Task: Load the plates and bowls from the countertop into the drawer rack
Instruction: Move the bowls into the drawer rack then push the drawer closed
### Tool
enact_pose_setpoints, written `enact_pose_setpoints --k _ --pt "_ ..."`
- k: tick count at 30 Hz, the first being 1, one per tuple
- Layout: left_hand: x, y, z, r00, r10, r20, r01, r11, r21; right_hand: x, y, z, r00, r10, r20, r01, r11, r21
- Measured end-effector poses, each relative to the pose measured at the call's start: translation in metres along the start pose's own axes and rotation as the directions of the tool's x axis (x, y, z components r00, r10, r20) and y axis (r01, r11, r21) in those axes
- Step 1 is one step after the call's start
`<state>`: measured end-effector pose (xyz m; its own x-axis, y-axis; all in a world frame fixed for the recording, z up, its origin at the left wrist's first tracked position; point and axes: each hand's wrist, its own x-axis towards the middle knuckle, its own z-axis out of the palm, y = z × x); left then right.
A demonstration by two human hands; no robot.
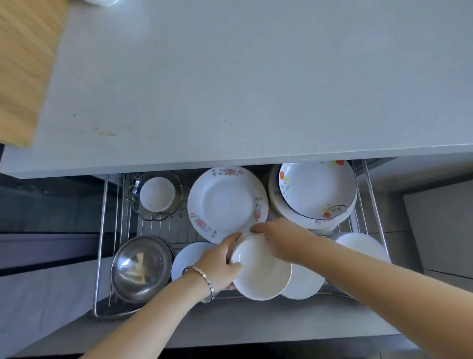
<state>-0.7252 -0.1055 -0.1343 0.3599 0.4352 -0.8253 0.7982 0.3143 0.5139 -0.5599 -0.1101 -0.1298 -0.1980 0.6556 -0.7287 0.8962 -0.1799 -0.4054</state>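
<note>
Pale grey countertop [256, 77] fills the upper view, with a light wooden board [23, 64] over its left edge and a sliver of something white [102, 2] at its far edge, too cropped to name. Below its front edge the wire drawer rack [101, 230] stands pulled out.

Both hands meet at the rack's front centre on a plain white ceramic bowl [263, 271]. The left hand [220, 264], a metal bracelet [207, 279] at its wrist, curls its fingers round the bowl's left rim. The right hand [279, 240] grips the far rim from above. Two hands probably steady it for lowering into the gap between its neighbours. Whether a second bowl nests beneath it I cannot tell. It appears tilted above the plain plates and, by my reading, is not yet seated.

Counted in the rack:
- One stainless steel bowl [140, 269] at the front left corner.
- One small white bowl [156, 194] inside one scalloped clear glass dish [143, 215] at the back left.
- One flower-rimmed white plate [225, 202] at the back centre.
- One dark-rimmed flowered bowl [317, 189] on a stack of plates [286, 217] at the back right; how many plates are in it is hidden.
- Three plain white plates along the front [186, 258] [304, 284] [363, 246].

Like sits with like, which probably saves room.
</note>
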Motion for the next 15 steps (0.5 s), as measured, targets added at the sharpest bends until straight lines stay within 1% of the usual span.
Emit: enact_pose_setpoints --k 3,4,5,6,7,8,10,12,15 --pt "0.013 -0.026 -0.005 0.998 -0.057 -0.035 0.053 0.993 -0.109 0.026 0.006 0.016 1.0 0.004 0.003 -0.004 1.0 -0.019" --pt "0.017 -0.035 -0.008 0.994 -0.082 -0.075 0.071 0.988 -0.134 0.035 0.007 0.022 1.0 0.011 0.009 -0.01 1.0 -0.022" --pt "0.02 -0.044 -0.012 0.986 -0.088 -0.14 0.071 0.99 -0.122 0.043 0.007 0.028 1.0 0.02 0.02 -0.019 1.0 -0.019" --pt "0.023 -0.053 -0.016 0.974 -0.08 -0.21 0.069 0.996 -0.059 0.05 0.006 0.034 0.999 0.029 0.039 -0.028 0.999 -0.016" --pt "0.028 -0.063 -0.02 0.963 -0.068 -0.262 0.082 0.996 0.045 0.058 0.005 0.04 0.997 0.039 0.062 -0.038 0.999 -0.016" --pt "0.032 -0.07 -0.023 0.958 -0.047 -0.284 0.099 0.98 0.171 0.063 0.004 0.045 0.995 0.049 0.083 -0.047 0.999 -0.026" --pt "0.041 -0.085 -0.029 0.967 -0.035 -0.253 0.137 0.907 0.398 0.072 0.001 0.053 0.991 0.067 0.114 -0.061 0.997 -0.053" --pt "0.055 -0.1 -0.032 0.975 -0.029 -0.22 0.149 0.82 0.553 0.078 -0.001 0.058 0.987 0.086 0.137 -0.077 0.994 -0.074" --pt "0.069 -0.11 -0.032 0.98 -0.04 -0.195 0.159 0.749 0.644 0.084 -0.004 0.059 0.979 0.113 0.171 -0.094 0.989 -0.117"
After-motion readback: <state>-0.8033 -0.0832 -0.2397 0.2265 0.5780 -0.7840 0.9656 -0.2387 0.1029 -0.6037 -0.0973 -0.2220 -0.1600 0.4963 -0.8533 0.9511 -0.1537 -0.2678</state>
